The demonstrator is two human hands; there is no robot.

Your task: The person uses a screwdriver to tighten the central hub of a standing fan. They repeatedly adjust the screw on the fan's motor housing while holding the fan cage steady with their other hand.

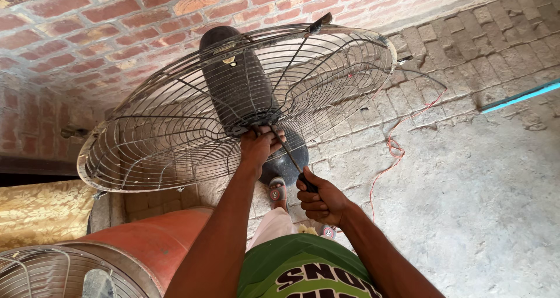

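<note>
Brick wall [87, 18], brick paving [484, 53]; concrete floor [478, 204]

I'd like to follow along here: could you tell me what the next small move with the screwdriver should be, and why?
Probably keep turning the screwdriver in place. The right hand grips its handle, and its tip sits at the hub of the wire fan guard, where the left hand steadies the guard against the dark motor housing. Whether the screw is loose cannot be seen.
</note>
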